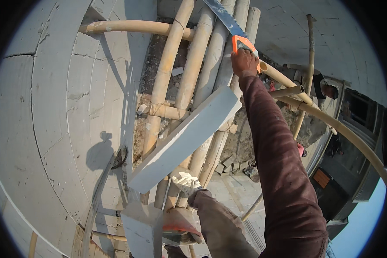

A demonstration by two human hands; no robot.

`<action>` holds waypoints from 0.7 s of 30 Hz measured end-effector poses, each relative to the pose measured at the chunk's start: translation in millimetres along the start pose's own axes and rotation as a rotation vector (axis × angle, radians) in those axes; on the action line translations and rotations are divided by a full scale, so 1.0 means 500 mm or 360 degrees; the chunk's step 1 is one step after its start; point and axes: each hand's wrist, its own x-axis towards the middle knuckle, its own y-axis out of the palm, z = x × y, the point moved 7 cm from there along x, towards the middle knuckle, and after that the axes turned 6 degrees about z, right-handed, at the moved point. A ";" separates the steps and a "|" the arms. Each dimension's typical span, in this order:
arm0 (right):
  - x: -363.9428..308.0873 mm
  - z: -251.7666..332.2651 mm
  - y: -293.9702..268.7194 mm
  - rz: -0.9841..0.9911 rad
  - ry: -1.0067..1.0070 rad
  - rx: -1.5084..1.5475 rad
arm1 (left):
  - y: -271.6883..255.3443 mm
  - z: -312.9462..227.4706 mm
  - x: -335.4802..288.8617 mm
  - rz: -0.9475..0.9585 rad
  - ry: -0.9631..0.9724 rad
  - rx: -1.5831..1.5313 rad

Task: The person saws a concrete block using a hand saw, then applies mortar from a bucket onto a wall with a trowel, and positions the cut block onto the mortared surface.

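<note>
Across poles (195, 60) nr wall (51, 107): gry block (187, 139)

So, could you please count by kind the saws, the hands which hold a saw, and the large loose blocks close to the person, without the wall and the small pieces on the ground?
Saw: 1
Right hand on it: 1
Large loose blocks: 2, the long block and the lower-left block
Total: 4

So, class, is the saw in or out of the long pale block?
Out: the right hand holds the saw clear of the block; a gap shows.
</note>
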 end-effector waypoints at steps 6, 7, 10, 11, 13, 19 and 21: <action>-0.159 -0.067 -0.071 -0.0476 -0.0321 0.0802 | -0.022 -0.014 -0.043 -0.0055 0.0095 -0.0107; -0.218 -0.083 -0.065 -0.0465 -0.0285 0.0796 | -0.019 -0.004 -0.049 -0.0053 0.0074 -0.0070; -0.429 -0.121 -0.069 -0.0429 -0.0262 0.1004 | -0.017 0.024 -0.050 -0.0307 0.0433 -0.0155; -0.509 -0.145 -0.065 -0.0350 -0.0173 0.1049 | -0.033 0.019 -0.076 -0.0564 0.0819 -0.0277; -0.681 -0.233 -0.042 -0.0237 -0.0060 0.0969 | -0.046 0.017 -0.114 -0.0292 0.0449 -0.0177; -1.253 -0.484 -0.101 0.0092 0.0020 0.0296 | -0.029 0.140 -0.145 -0.0317 0.0420 -0.0265; -1.425 -0.590 -0.102 0.0374 0.0162 0.0163 | -0.027 0.152 -0.169 -0.0491 0.0739 -0.0258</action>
